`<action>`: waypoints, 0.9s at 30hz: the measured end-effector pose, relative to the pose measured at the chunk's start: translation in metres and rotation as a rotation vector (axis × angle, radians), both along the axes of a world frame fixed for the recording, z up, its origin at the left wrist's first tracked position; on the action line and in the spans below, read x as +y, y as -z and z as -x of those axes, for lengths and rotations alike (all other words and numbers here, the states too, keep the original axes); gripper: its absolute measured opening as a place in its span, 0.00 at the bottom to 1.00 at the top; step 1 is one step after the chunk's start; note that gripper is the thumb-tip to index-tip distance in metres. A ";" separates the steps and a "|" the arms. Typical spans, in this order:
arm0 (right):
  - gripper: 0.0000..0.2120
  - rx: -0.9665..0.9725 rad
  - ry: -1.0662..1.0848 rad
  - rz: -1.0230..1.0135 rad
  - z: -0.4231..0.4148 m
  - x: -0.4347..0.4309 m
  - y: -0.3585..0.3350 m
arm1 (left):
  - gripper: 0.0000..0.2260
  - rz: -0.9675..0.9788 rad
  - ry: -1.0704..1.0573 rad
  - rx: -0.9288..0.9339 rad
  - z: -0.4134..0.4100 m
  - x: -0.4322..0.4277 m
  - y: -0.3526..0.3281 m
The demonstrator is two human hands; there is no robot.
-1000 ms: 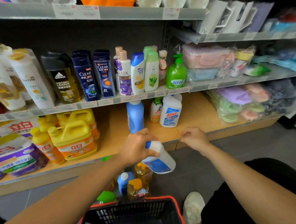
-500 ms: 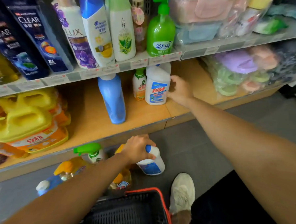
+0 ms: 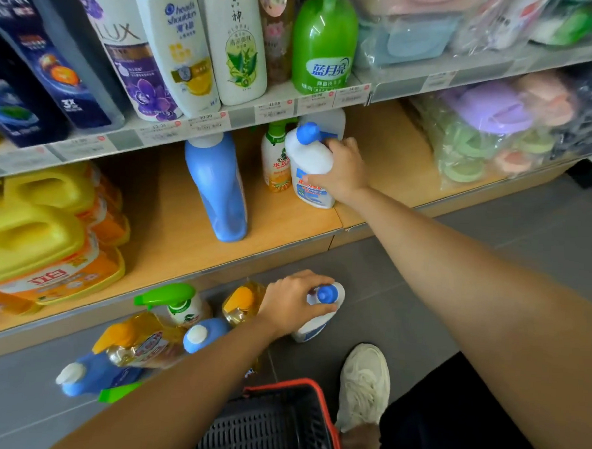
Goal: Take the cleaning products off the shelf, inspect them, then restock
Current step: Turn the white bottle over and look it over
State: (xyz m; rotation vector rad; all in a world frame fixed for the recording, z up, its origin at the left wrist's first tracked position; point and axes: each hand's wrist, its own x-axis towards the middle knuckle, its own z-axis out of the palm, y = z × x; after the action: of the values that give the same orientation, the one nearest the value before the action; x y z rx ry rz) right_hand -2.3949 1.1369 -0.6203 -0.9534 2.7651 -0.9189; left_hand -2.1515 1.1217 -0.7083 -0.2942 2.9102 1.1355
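My right hand [image 3: 344, 168] is now gripping and tilting the white bottle [image 3: 310, 156] off the shelf [image 3: 170, 231]; my left hand [image 3: 288, 304] is still clasping a floor bottle [image 3: 313, 330]: unloading is continuing.

We see a matt wood-grain shelf board [image 3: 171, 224], a smooth glossy white plastic bottle [image 3: 310, 156] on it, shiny yellow plastic jugs [image 3: 30, 231] left, crinkled clear film [image 3: 481, 138] right, matt grey floor tiles [image 3: 492, 241], a black plastic mesh basket [image 3: 270, 429] nearest.
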 end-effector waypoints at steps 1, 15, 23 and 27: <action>0.34 -0.020 -0.022 0.017 -0.006 0.001 -0.001 | 0.22 0.001 0.016 -0.013 0.000 0.002 -0.001; 0.27 -0.155 -0.349 -0.096 -0.103 0.029 -0.092 | 0.13 -0.220 -0.281 0.233 -0.077 -0.082 -0.117; 0.24 -0.246 -0.575 -0.051 -0.207 0.045 -0.134 | 0.21 -0.446 -0.177 0.365 -0.135 -0.102 -0.228; 0.24 -0.334 -0.618 0.006 -0.249 0.054 -0.131 | 0.16 -0.425 -0.011 0.226 -0.170 -0.092 -0.242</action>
State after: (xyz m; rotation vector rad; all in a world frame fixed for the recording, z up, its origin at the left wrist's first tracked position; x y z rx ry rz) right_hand -2.1460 1.1912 -0.4888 -1.3880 2.0054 -0.8701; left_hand -1.9811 1.0297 -0.4666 -0.1830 2.7381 1.8507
